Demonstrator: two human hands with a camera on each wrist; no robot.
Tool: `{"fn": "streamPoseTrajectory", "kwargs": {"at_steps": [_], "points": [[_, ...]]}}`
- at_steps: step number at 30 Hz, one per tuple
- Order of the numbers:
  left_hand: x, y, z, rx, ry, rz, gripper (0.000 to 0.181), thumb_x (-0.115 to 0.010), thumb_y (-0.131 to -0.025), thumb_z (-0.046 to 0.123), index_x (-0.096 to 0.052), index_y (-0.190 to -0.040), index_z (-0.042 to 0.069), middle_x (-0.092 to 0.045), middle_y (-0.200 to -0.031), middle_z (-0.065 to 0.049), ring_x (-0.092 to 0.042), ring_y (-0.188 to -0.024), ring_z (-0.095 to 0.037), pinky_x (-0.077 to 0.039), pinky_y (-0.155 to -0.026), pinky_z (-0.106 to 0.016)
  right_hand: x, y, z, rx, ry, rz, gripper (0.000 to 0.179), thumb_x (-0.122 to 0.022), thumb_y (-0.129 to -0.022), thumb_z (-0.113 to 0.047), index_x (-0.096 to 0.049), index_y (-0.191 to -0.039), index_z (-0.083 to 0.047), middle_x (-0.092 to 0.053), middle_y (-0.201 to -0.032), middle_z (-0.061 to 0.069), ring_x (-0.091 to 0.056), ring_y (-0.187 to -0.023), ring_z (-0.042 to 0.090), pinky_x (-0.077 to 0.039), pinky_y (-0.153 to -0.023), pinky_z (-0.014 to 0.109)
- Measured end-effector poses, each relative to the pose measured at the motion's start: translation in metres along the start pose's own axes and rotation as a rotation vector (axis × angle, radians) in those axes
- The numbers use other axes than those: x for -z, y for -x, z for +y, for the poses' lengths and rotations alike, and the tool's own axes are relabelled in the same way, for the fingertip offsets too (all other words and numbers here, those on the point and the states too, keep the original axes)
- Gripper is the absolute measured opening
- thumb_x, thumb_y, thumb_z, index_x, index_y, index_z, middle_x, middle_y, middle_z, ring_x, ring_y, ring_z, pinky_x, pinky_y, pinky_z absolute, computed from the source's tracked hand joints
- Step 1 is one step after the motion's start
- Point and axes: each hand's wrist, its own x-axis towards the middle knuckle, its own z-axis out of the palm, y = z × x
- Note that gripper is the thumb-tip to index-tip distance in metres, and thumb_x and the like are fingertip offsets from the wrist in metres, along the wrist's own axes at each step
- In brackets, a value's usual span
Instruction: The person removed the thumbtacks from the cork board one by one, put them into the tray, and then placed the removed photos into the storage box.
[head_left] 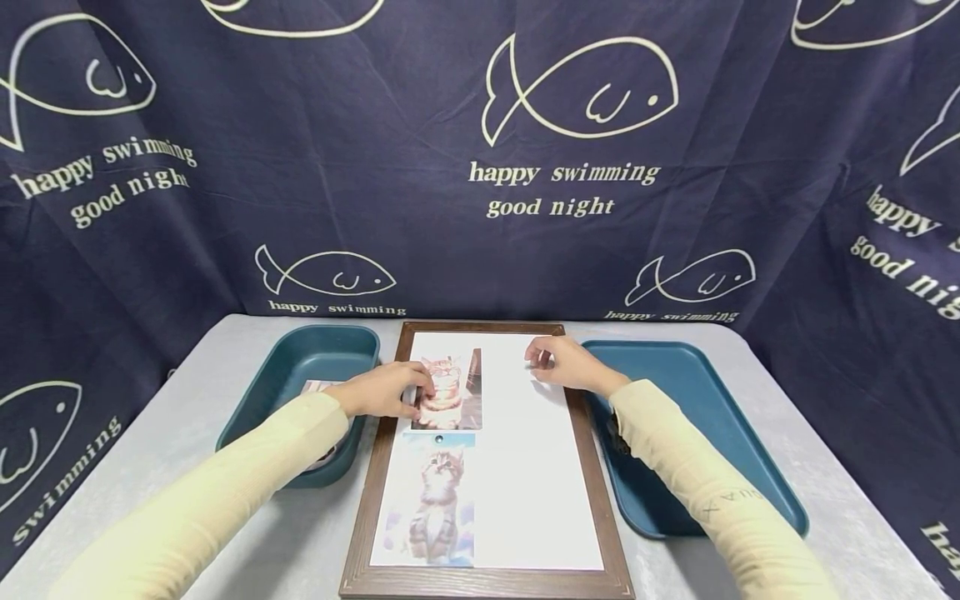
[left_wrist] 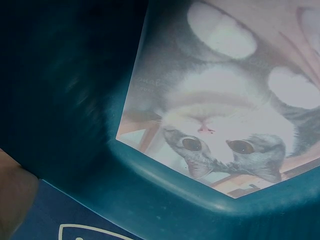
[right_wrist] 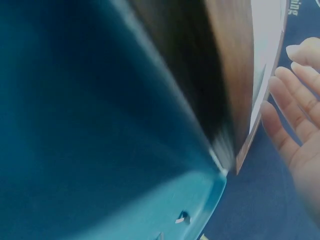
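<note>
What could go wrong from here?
The upper cat picture might slip if the left hand at its edge shifts, since no fastener shows on it. The lower picture shows one button near its top, so its bottom might lift. The right sleeve, over the right tray, might nudge the dark items there.

Behind the right sleeve (head_left: 675, 442), dark things (head_left: 618, 437) at the flat tray (head_left: 667, 362)'s nine o'clock are mostly hidden — unidentifiable. The left hand (head_left: 384, 389) hides part of the upper cat photo (head_left: 452, 402)'s nine o'clock edge — pinching or pressing, unclear.
</note>
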Motion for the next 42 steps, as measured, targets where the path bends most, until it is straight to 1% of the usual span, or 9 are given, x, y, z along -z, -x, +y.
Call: {"fn": "streamPoseTrajectory", "kwargs": {"at_steps": [5, 13, 18, 23, 30, 34, 42], "points": [[0.001, 0.001, 0.001, 0.013, 0.008, -0.002, 0.03, -0.071, -0.079, 0.019, -0.065, -0.107, 0.011, -0.056, -0.115, -0.002, -0.055, -0.107, -0.021, -0.045, -0.091, -0.038, -0.007, -0.009, -0.005, 0.027, 0.003, 0.018, 0.019, -0.065, -0.078, -0.008, -0.063, -0.098, -0.005, -0.064, -0.086, 0.002, -0.059, -0.076, 0.014, -0.047, -0.066, 0.025], [-0.001, 0.0, -0.001, 0.001, 0.005, 0.0, 0.029, -0.071, -0.079, 0.019, -0.065, -0.107, 0.011, -0.057, -0.114, -0.002, -0.056, -0.106, -0.021, -0.045, -0.091, -0.038, -0.014, -0.022, -0.016, 0.042, 0.028, 0.02, 0.021, -0.065, -0.076, -0.008, -0.063, -0.097, -0.005, -0.064, -0.087, 0.003, -0.061, -0.078, 0.017, -0.048, -0.068, 0.026], [-0.001, 0.001, -0.001, -0.003, 0.006, 0.001, 0.029, -0.07, -0.079, 0.019, -0.064, -0.107, 0.011, -0.057, -0.114, -0.002, -0.055, -0.107, -0.021, -0.045, -0.091, -0.038, -0.016, -0.028, -0.024, 0.025, 0.014, -0.002, 0.022, -0.065, -0.077, -0.008, -0.063, -0.098, -0.004, -0.065, -0.089, 0.006, -0.061, -0.079, 0.016, -0.048, -0.07, 0.026], [0.0, 0.001, -0.001, -0.009, 0.004, 0.0, 0.029, -0.07, -0.08, 0.019, -0.064, -0.107, 0.011, -0.057, -0.113, -0.001, -0.055, -0.106, -0.02, -0.046, -0.09, -0.038, -0.017, -0.036, -0.028, 0.012, -0.009, -0.011, 0.022, -0.065, -0.078, -0.007, -0.062, -0.099, -0.003, -0.065, -0.09, 0.008, -0.061, -0.079, 0.017, -0.049, -0.068, 0.026], [0.001, 0.001, 0.0, -0.019, 0.006, 0.0, 0.028, -0.069, -0.08, 0.017, -0.064, -0.107, 0.01, -0.058, -0.112, -0.002, -0.056, -0.103, -0.02, -0.046, -0.089, -0.038, -0.021, -0.046, -0.03, 0.011, 0.027, 0.005, 0.025, -0.068, -0.076, -0.008, -0.062, -0.099, -0.002, -0.065, -0.092, 0.008, -0.062, -0.081, 0.019, -0.049, -0.073, 0.03], [0.0, 0.0, -0.002, -0.025, -0.002, 0.002, 0.029, -0.069, -0.08, 0.018, -0.064, -0.107, 0.01, -0.058, -0.112, -0.002, -0.056, -0.104, -0.02, -0.046, -0.089, -0.037, -0.024, -0.052, -0.03, 0.007, 0.042, 0.011, 0.026, -0.069, -0.076, -0.009, -0.061, -0.099, -0.002, -0.065, -0.094, 0.009, -0.063, -0.083, 0.02, -0.05, -0.076, 0.031], [-0.001, 0.001, -0.002, -0.031, -0.027, -0.004, 0.03, -0.069, -0.081, 0.019, -0.064, -0.109, 0.011, -0.057, -0.114, -0.001, -0.057, -0.105, -0.02, -0.046, -0.089, -0.037, -0.031, -0.063, -0.034, -0.033, 0.055, 0.016, 0.028, -0.069, -0.075, -0.009, -0.061, -0.101, -0.002, -0.064, -0.1, 0.01, -0.06, -0.09, 0.022, -0.048, -0.082, 0.034]]}}
